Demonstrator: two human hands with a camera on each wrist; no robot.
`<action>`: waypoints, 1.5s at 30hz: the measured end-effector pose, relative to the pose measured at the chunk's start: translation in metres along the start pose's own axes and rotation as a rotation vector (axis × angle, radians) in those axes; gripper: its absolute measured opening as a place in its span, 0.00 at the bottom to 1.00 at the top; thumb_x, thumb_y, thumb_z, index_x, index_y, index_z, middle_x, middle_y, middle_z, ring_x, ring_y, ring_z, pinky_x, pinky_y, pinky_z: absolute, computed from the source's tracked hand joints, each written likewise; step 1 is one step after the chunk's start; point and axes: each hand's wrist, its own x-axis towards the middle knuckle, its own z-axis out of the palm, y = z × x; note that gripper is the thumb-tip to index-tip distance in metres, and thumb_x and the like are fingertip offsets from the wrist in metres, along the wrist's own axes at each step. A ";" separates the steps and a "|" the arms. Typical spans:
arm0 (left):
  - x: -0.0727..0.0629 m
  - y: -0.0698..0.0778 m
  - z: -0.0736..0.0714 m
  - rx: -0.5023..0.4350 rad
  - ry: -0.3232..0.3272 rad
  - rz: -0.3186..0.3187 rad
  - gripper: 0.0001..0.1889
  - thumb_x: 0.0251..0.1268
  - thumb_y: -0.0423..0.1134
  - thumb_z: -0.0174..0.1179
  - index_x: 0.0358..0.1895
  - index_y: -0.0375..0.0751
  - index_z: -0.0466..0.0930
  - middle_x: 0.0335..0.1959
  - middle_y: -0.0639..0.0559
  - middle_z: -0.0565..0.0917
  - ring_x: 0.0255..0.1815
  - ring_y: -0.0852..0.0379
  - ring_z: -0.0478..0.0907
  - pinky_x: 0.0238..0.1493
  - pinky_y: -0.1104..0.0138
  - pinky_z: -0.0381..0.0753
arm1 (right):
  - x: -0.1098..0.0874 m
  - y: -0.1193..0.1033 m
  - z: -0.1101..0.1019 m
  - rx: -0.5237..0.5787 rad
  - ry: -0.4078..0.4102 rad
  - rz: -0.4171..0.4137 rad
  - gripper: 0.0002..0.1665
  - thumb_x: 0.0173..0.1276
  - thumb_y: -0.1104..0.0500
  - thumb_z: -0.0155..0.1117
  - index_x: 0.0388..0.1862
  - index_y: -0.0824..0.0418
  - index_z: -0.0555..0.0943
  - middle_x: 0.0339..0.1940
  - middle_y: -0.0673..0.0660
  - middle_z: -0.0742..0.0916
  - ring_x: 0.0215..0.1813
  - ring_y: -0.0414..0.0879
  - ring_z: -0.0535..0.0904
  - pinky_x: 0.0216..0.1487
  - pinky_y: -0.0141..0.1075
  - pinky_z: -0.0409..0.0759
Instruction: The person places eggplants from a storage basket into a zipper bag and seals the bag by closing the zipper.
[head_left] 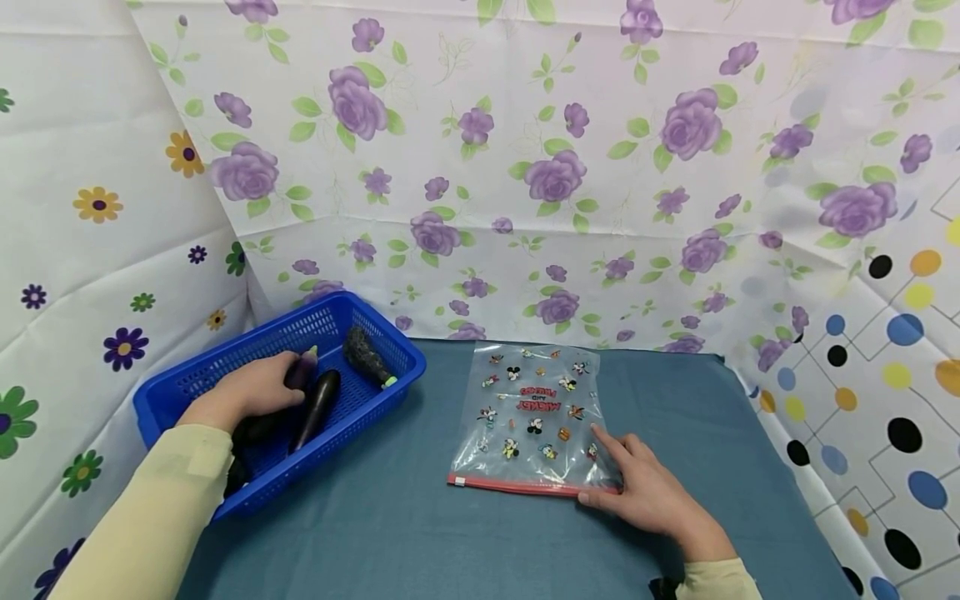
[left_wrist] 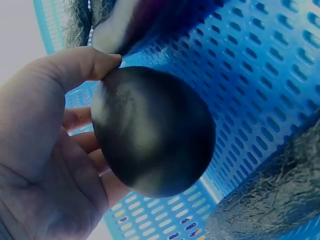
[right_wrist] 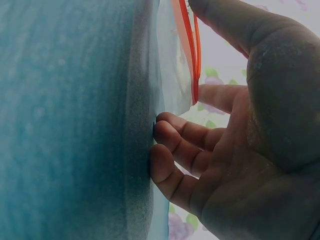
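Note:
My left hand (head_left: 251,387) reaches into a blue plastic basket (head_left: 405,358) and grips a dark purple eggplant (head_left: 302,368). The eggplant's rounded, glossy end (left_wrist: 157,132) faces the left wrist camera, with the thumb above it and the other fingers partly hidden behind it. A second eggplant (head_left: 318,408) lies just right of the hand. Over the table, my right hand (head_left: 648,492) rests at the lower right corner of a clear printed zip bag (head_left: 536,417). Its index finger and thumb are spread on the bag's edge, beside the red zip strip (right_wrist: 189,55).
Toward the basket's right end lies a dark, wrinkled oblong item (head_left: 366,354) with a light green tip. More dark produce is partly hidden under the left arm. A blue-green cloth (head_left: 360,517) covers the table, and flowered sheets (head_left: 487,167) hang behind it.

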 end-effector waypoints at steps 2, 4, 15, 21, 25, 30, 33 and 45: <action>0.000 0.001 0.000 -0.006 0.009 0.005 0.42 0.75 0.46 0.69 0.80 0.22 0.64 0.69 0.21 0.78 0.66 0.24 0.78 0.67 0.28 0.75 | 0.000 0.000 0.000 -0.002 0.001 0.002 0.68 0.62 0.22 0.79 0.93 0.47 0.62 0.58 0.55 0.78 0.50 0.48 0.73 0.48 0.47 0.77; -0.001 0.002 -0.002 -0.009 0.021 0.010 0.42 0.76 0.46 0.70 0.81 0.23 0.64 0.69 0.21 0.78 0.66 0.24 0.78 0.67 0.28 0.75 | 0.000 0.000 -0.001 -0.006 0.001 -0.001 0.68 0.62 0.22 0.79 0.93 0.47 0.62 0.58 0.56 0.78 0.50 0.48 0.74 0.48 0.48 0.77; -0.004 0.008 -0.006 -0.014 0.073 0.064 0.42 0.78 0.46 0.69 0.83 0.26 0.63 0.72 0.22 0.77 0.70 0.23 0.77 0.68 0.28 0.74 | 0.000 0.000 0.000 0.000 -0.005 -0.007 0.68 0.63 0.22 0.78 0.93 0.47 0.62 0.57 0.56 0.78 0.48 0.48 0.73 0.46 0.46 0.76; -0.005 0.010 -0.007 0.000 0.092 0.090 0.42 0.78 0.46 0.68 0.84 0.25 0.62 0.75 0.21 0.75 0.73 0.21 0.74 0.70 0.28 0.73 | 0.001 0.001 0.001 -0.003 0.003 -0.005 0.68 0.62 0.22 0.78 0.93 0.47 0.63 0.57 0.55 0.78 0.48 0.48 0.73 0.46 0.46 0.76; -0.006 0.011 -0.008 0.002 0.107 0.111 0.42 0.78 0.45 0.68 0.84 0.25 0.62 0.76 0.21 0.74 0.74 0.21 0.74 0.71 0.28 0.73 | 0.001 0.000 0.001 -0.010 0.006 -0.003 0.68 0.61 0.21 0.79 0.92 0.48 0.64 0.56 0.55 0.78 0.48 0.48 0.73 0.46 0.46 0.76; -0.005 0.011 -0.010 0.003 0.127 0.143 0.42 0.78 0.45 0.68 0.84 0.26 0.62 0.76 0.22 0.73 0.74 0.21 0.73 0.72 0.28 0.72 | 0.001 -0.001 0.001 -0.006 0.004 0.004 0.68 0.61 0.21 0.79 0.92 0.48 0.64 0.57 0.54 0.78 0.48 0.47 0.73 0.46 0.46 0.76; -0.005 0.014 -0.012 0.004 0.136 0.158 0.42 0.79 0.46 0.68 0.85 0.27 0.61 0.77 0.22 0.73 0.75 0.21 0.72 0.72 0.28 0.71 | 0.000 0.000 0.001 -0.014 0.004 0.009 0.68 0.61 0.21 0.79 0.92 0.47 0.63 0.58 0.55 0.78 0.50 0.47 0.74 0.47 0.47 0.78; -0.005 0.023 -0.014 0.023 0.170 0.177 0.42 0.79 0.45 0.68 0.86 0.28 0.61 0.80 0.24 0.71 0.78 0.23 0.71 0.74 0.29 0.70 | 0.001 0.001 0.003 -0.026 0.004 0.018 0.69 0.60 0.19 0.78 0.92 0.46 0.63 0.57 0.54 0.78 0.50 0.47 0.74 0.47 0.46 0.77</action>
